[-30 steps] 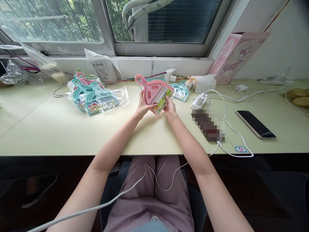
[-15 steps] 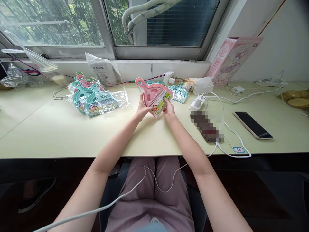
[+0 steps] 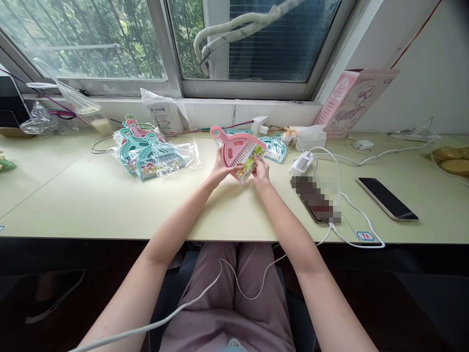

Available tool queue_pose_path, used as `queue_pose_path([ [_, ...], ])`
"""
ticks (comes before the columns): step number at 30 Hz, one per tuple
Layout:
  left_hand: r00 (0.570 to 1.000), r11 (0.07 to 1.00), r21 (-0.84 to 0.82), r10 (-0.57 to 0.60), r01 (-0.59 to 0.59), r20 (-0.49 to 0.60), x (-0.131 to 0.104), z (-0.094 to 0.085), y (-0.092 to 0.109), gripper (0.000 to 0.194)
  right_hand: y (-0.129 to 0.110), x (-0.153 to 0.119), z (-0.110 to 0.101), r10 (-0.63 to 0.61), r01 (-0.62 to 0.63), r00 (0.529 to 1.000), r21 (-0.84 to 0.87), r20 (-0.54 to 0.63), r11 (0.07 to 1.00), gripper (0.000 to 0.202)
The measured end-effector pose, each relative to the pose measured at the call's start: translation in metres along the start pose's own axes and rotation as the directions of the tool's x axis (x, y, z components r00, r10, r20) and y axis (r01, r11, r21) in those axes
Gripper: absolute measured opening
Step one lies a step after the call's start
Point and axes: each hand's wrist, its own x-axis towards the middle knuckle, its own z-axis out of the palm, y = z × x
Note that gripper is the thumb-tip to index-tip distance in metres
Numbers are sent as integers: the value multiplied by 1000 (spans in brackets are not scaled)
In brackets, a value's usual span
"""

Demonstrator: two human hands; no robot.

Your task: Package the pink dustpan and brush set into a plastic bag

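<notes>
A pink dustpan with a small brush (image 3: 234, 148) is held up over the table, its handle pointing to the upper left and a green and yellow label at its lower right. My left hand (image 3: 222, 170) grips its left and lower side, thumb across the front. At the label's right edge, my right hand (image 3: 261, 170) pinches the set. Behind it lie teal sets (image 3: 275, 148), partly hidden. To the left, several teal and pink sets (image 3: 148, 152) are piled in clear plastic wrapping.
On the table (image 3: 91, 205), a pixelated phone (image 3: 315, 199) with white cables and a black-screened phone (image 3: 387, 199) lie right. A white adapter (image 3: 302, 163) is near the hands. A pink box (image 3: 353, 102) stands by the wall; a plastic-wrapped packet (image 3: 164, 112) leans at the window.
The view has shifted slightly, so the scene sits a little lower and further right. Both hands keep hold of the pink set, with the right fingers slightly higher on the label.
</notes>
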Motion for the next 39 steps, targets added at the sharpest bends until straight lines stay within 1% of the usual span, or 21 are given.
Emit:
queue_pose_path([
  [3,1000,1000,4,6,-6,28,2,-1,-2,112,-2,-1,0,-18,18,1000,6,-12,1000,13],
  [6,997,997,17,-80,80,14,8,-9,-6,88,-5,-1,-1,-39,39,999,12,-20,999,17],
  [8,985,981,94,-163,168,-57,12,-21,-8,69,-7,-1,-2,-44,45,999,19,-29,999,18],
  [10,967,924,310,-168,222,-191,13,-38,-11,62,-9,0,-4,-40,41,998,24,-41,999,18],
  [11,956,851,465,-132,244,-261,12,-47,-13,62,-10,1,-5,-38,40,998,25,-50,999,18],
  [12,946,734,622,-90,274,-310,11,-57,-15,65,-10,2,-5,-38,40,998,22,-57,999,19],
  [14,927,449,820,-56,354,-370,6,-74,-20,69,-11,3,-7,-40,41,997,13,-61,999,21],
  [15,918,331,858,-74,392,-391,4,-81,-22,68,-10,4,-8,-39,40,998,10,-59,999,21],
  [16,908,242,876,-98,418,-407,3,-86,-24,65,-10,4,-9,-35,36,998,8,-57,999,20],
  [18,909,148,898,-129,414,-397,2,-91,-27,55,-9,5,-9,-18,19,998,13,-66,1000,18],
  [20,947,139,938,-103,316,-304,3,-88,-27,48,-9,5,-10,-3,5,996,26,-91,1000,15],
  [22,989,192,970,-61,146,-137,5,-80,-23,52,-10,6,-11,0,6,993,44,-117,999,13],
  [24,999,273,962,-24,-20,28,5,-69,-17,59,-13,7,-12,-6,15,991,64,-137,998,12],
  [25,997,303,951,7,-70,71,4,-64,-13,60,-14,8,-13,-7,18,990,73,-144,997,11],
  [26,996,317,944,52,-88,76,3,-61,-9,60,-16,9,-14,-5,18,988,81,-152,997,11],
  [27,993,319,945,106,-75,43,2,-58,-4,58,-18,10,-15,0,15,987,88,-161,996,10],
  [29,970,315,949,225,14,-89,0,-59,6,50,-20,11,-16,13,4,983,96,-183,995,9],
  [32,898,347,923,333,166,-287,-4,-73,18,39,-21,11,-17,26,-6,977,94,-211,996,7],
  [36,816,368,879,376,303,-439,-4,-95,17,39,-17,10,-16,31,-15,977,79,-210,997,12],
  [38,809,338,871,355,355,-468,-2,-96,7,41,-15,10,-15,35,-21,980,74,-196,997,14],
  [39,826,306,879,328,366,-458,-1,-93,1,41,-14,10,-15,37,-24,981,69,-192,997,14],
])
